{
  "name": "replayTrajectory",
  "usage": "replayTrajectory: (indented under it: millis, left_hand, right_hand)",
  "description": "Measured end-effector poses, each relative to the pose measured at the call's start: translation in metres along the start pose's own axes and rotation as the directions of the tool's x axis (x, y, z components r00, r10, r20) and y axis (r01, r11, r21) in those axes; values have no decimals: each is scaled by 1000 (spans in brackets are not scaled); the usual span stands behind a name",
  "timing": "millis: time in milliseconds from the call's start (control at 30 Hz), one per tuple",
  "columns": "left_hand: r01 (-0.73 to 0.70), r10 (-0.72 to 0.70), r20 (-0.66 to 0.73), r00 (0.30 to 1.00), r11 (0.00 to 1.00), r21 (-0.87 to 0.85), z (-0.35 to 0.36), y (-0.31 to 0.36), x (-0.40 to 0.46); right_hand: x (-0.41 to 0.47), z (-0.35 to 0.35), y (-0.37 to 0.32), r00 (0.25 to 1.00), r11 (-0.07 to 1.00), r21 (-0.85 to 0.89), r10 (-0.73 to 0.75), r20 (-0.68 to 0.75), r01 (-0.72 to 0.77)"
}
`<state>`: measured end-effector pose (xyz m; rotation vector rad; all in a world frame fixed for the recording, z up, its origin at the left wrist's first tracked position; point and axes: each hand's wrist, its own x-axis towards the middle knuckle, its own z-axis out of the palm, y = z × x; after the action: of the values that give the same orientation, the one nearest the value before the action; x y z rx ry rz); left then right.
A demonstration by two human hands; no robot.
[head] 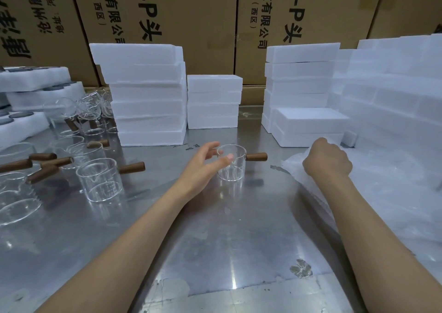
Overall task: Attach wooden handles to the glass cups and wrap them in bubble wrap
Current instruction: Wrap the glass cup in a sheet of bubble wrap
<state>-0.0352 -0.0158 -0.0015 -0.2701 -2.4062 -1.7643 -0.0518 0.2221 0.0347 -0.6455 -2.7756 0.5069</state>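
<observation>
So the handle part looks done for this one, and the wrapping step is getting going. The glass cup (231,163) is standing upright on the metal table (215,241), just ahead of the person, with its wooden handle (256,156) already on and sticking out to the right.

The left hand (205,162) is hovering right at the cup's left side, fingers relaxed and spread. The thumb and a fingertip are overlapping the glass from this angle, but I honestly can't tell if they're touching the rim or just sitting in front of it. It isn't gripping anything either way.

The right hand (326,159) is off to the right, well apart from the cup, with its fingers curled down into the sheet of bubble wrap (382,193), which is lying crumpled along the table's right side. It looks like it's pinching up an edge.

My guess at what's needed next: pull a sheet free and get it flat beside the cup, then bring the cup onto it. The handle pokes out sideways, so the wrap will need to fold around that too. There are more finished cups (100,181) waiting on the left, and foam boxes (148,92) stacked at the back.
</observation>
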Motion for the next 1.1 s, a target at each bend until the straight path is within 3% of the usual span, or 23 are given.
replayTrajectory:
  millis: [300,500,800,967,1100]
  left_hand:
    - [-12,12,3,1000,1000,3,0,2,-2]
    - [-18,18,7,1000,1000,0,0,3,-2]
    - [-21,21,11,1000,1000,11,-1,4,-3]
    - [-25,25,-1,1000,1000,9,-1,4,-3]
    - [-119,124,-149,981,992,40,0,9,-5]
  right_hand:
    - [-5,-10,-1,999,997,64,-48,-21,50]
    - [-3,-11,-1,977,971,204,-88,-195,128]
    - [-4,-8,-2,946,918,340,-96,-310,205]
    - [-11,-14,-14,838,837,386,-145,-527,388]
    - [-19,-14,-24,698,705,384,-220,-682,597]
